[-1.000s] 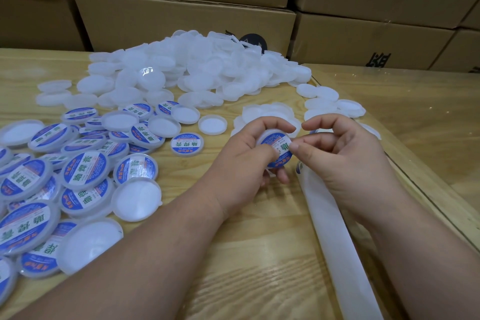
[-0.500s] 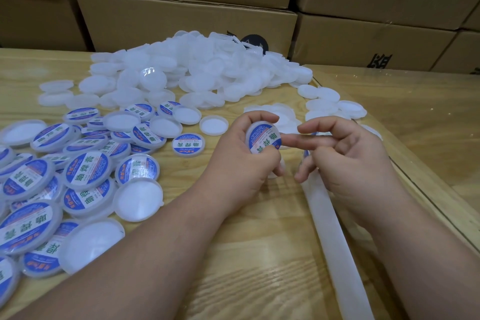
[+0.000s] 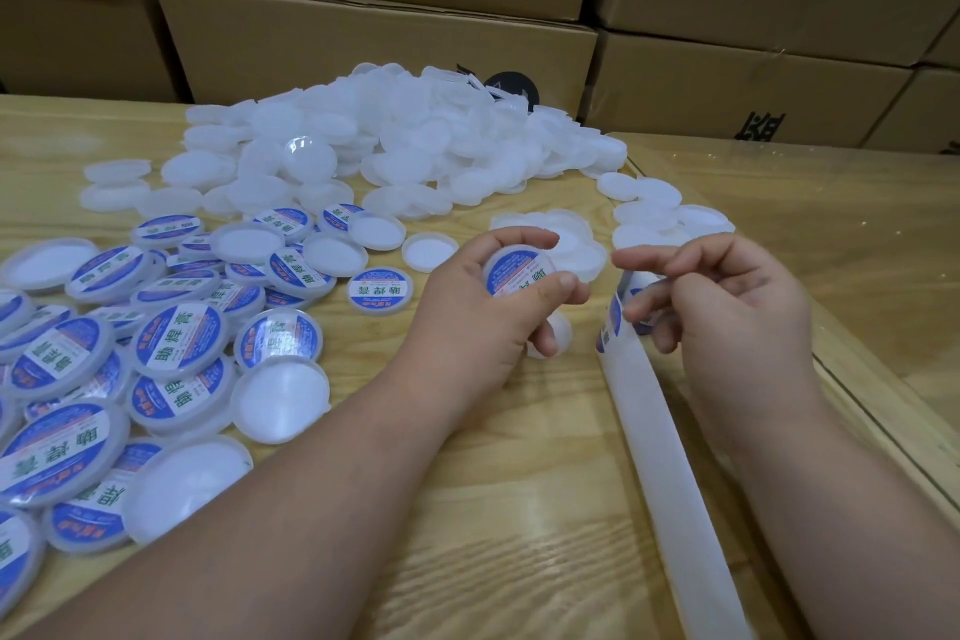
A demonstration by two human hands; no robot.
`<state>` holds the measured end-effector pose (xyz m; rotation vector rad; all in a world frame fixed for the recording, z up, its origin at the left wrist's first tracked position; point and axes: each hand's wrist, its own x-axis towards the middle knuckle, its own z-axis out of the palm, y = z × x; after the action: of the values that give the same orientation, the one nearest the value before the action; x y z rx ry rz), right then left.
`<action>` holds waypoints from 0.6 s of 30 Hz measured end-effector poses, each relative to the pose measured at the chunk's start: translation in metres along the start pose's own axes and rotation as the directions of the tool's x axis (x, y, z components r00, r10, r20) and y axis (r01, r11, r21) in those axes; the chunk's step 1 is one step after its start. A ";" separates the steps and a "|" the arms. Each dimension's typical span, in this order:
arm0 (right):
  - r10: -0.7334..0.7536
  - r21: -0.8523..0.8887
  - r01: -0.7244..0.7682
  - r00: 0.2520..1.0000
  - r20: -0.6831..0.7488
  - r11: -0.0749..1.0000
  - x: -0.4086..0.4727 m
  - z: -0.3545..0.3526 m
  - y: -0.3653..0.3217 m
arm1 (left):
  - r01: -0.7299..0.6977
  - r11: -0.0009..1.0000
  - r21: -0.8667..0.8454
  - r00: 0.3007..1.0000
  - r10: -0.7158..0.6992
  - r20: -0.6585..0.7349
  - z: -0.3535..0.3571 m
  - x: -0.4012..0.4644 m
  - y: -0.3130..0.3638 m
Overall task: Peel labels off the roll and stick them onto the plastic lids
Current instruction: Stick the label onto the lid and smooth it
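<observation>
Where the white backing strip [image 3: 670, 463] runs up the wooden table [image 3: 498, 509] from the near edge, it ends under the right hand [image 3: 727, 307], so the next blue label [image 3: 613, 322], standing on the strip's far end, is just beside the fingers. That hand hovers with its fingers loosely curled and a little spread, gripping nothing that shows; I judge it is reaching to peel. The left hand [image 3: 483, 312] holds a labelled lid [image 3: 519, 270] off the table, index finger curled over its top edge and thumb pressing the printed face, probably to smooth the sticker down. The lid is tilted toward the person, so the face can be checked. To the left lies a heap of finished lids [image 3: 171, 343], blue labels up, within easy reach for dropping the done one. Beyond the hands a few bare lids [image 3: 561, 244] sit close, likely the next to take. Farther off is the big pile of unlabelled lids [image 3: 395, 156], and behind it stacked cardboard boxes [image 3: 374, 47]
</observation>
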<state>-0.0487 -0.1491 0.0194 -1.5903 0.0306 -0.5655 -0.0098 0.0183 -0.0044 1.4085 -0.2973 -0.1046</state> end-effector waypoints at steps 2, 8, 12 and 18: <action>0.000 0.011 0.001 0.997 -0.074 1.000 0.002 0.000 0.004 | 0.024 1.000 -0.019 1.000 -0.024 0.002 0.000 -0.001 0.001; 0.013 -0.010 -0.015 0.988 -0.157 1.000 0.004 0.003 0.014 | 0.074 0.992 -0.107 0.995 -0.080 -0.051 -0.002 0.000 0.006; 0.030 -0.047 -0.039 0.985 -0.169 0.998 0.006 0.005 0.018 | 0.077 0.986 -0.145 0.989 -0.094 -0.115 -0.003 0.002 0.006; 0.030 -0.044 -0.037 0.987 -0.161 0.998 0.007 0.004 0.020 | 0.108 0.934 -0.342 0.948 -0.200 -0.246 -0.005 0.014 0.001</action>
<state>-0.0352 -0.1505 0.0033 -1.5835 0.1923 -0.6693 0.0051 0.0200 -0.0024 1.0984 0.0664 -0.0803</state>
